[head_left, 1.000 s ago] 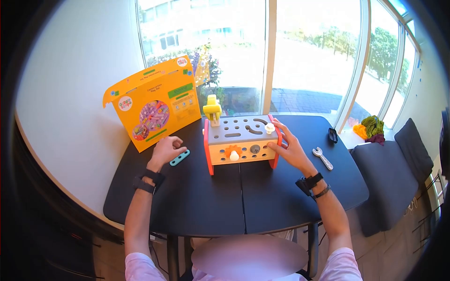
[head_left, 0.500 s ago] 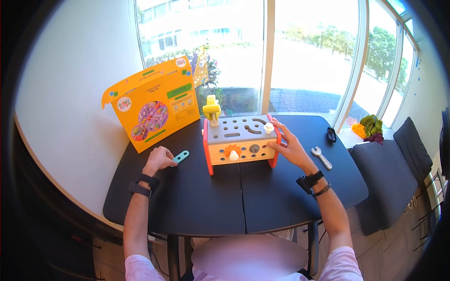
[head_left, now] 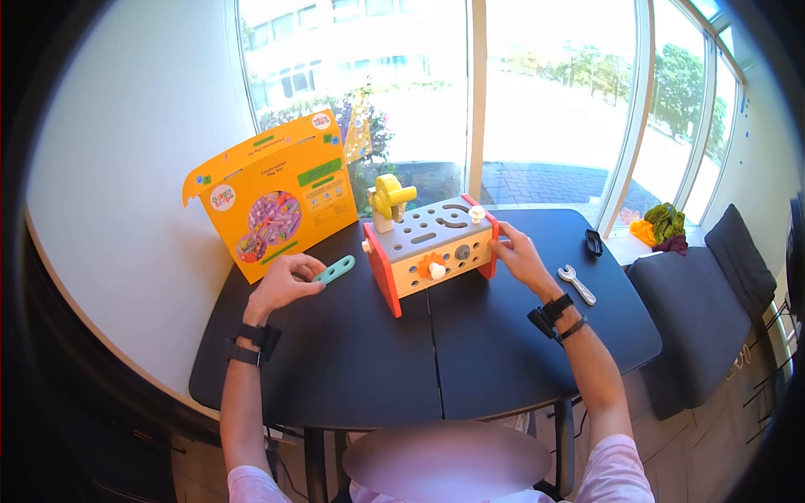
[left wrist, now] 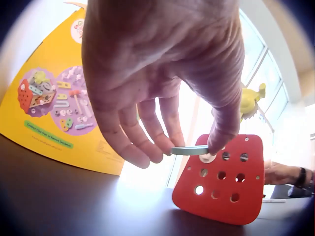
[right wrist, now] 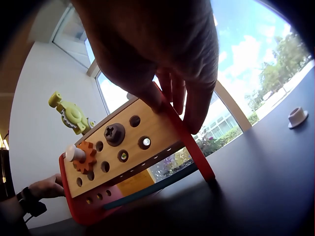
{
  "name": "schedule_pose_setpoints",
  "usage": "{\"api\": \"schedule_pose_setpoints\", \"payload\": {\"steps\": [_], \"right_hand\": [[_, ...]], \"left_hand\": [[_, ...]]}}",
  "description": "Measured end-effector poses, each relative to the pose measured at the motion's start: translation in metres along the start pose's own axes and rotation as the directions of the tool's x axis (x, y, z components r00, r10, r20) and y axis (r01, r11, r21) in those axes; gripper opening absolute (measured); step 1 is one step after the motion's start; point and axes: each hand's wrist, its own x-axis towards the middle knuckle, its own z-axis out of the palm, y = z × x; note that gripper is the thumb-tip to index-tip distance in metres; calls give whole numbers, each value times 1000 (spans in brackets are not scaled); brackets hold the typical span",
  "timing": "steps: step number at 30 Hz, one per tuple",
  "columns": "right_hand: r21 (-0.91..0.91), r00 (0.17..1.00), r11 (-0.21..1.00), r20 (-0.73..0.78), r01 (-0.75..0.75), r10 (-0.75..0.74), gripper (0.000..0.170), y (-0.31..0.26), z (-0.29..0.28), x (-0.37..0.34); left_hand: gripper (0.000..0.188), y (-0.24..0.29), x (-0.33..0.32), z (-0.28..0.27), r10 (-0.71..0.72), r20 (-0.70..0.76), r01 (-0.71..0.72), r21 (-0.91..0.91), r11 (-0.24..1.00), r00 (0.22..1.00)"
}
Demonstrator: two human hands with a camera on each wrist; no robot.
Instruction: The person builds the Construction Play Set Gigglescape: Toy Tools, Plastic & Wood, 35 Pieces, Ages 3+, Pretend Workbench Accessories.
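My left hand [head_left: 283,283] pinches a teal strip with holes [head_left: 338,268] between thumb and fingertips, raised over the table left of the toy workbench [head_left: 454,270]. In the left wrist view the strip [left wrist: 189,150] is seen edge-on, level, before the red end panel [left wrist: 221,184]. My right hand [head_left: 521,258] grips the workbench's right red end panel [right wrist: 189,140], thumb on the wooden front and fingers behind. An orange gear [right wrist: 87,158] with a white peg and a dark grey screw [right wrist: 114,133] sit on the front. A yellow toy saw [head_left: 391,198] stands on top.
A yellow play-set box [head_left: 314,197] stands at the back left. Right of the workbench lie a toy wrench [head_left: 577,285] and a small black object [head_left: 594,243]. A small white cap [right wrist: 297,118] rests on the table. Grey chairs [head_left: 683,318] stand beyond.
My left hand has picked up the teal strip from the table and raised it. The workbench has turned, showing more of its left end. My right hand stays at its right end.
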Motion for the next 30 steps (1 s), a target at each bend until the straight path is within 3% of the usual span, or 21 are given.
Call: {"api": "schedule_pose_setpoints", "payload": {"steps": [5,8,11,14,17,21,22,30], "right_hand": [[-22,1000,999,-9,-26,26,44,10,3,19],[-154,994,984,-79,-92,81,44,9,4,26],[-430,895,903,-397,14,-203,33,2,14,23],[-412,844,904,-440,115,-307,23,-43,22,21],[-281,916,914,-191,293,-352,19,-73,29,15],[-196,874,856,16,479,-486,27,-97,48,15],[-183,907,888,76,422,-415,34,-102,49,14],[-258,905,869,175,421,-387,36,-87,64,21]], "left_hand": [[35,59,4,21,201,-21,-202,-106,974,979],[38,85,13,40,275,-45,-278,-88,957,961],[38,93,29,57,330,-88,-333,-13,943,940],[38,93,45,68,345,-105,-348,-12,938,933],[39,90,55,71,347,-88,-345,31,938,934],[41,88,59,74,346,-110,-346,13,938,932],[42,85,59,74,333,-119,-335,-2,942,936],[43,65,57,67,297,-133,-294,43,955,945]]}}
